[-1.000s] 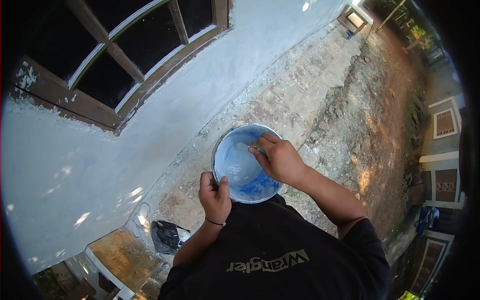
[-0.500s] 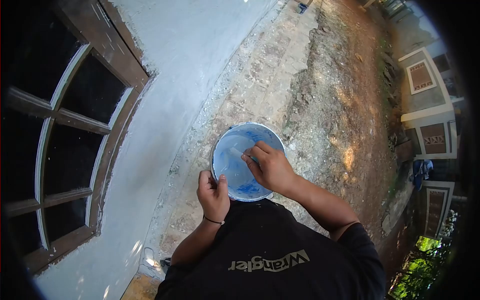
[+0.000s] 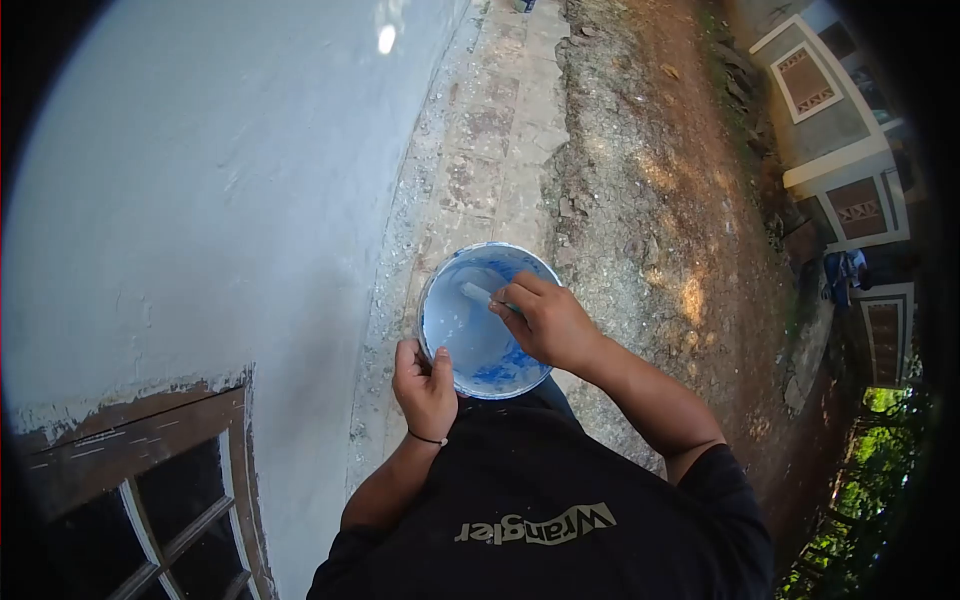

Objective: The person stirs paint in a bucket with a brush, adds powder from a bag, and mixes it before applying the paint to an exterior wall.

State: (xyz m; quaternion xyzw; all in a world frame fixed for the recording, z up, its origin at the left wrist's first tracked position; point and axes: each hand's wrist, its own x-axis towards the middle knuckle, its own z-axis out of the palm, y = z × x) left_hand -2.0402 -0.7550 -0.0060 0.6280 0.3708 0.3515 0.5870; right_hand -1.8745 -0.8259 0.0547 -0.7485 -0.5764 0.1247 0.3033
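My left hand (image 3: 427,382) grips the rim of a round paint bucket (image 3: 436,366), thumb over the edge and fingers outside. Pale whitish-blue paint (image 3: 462,328) lies in the bucket, with brighter blue smears on its inner wall. Inside the opening, my right hand (image 3: 548,322) is closed around a paintbrush (image 3: 478,294). The brush's pale, paint-coated end points left into the bucket; most of its handle is hidden by my fingers.
A pale painted wall (image 3: 230,220) rises on the left, with a brown-framed window (image 3: 235,440) low in it. A worn paved strip (image 3: 485,150) runs along the wall beside rough dirt ground (image 3: 640,200). Another building (image 3: 850,150) stands far right.
The view has swung and moved along the wall, so the window now sits lower left. My left hand still holds the bucket, and the brush has shifted slightly inside it.
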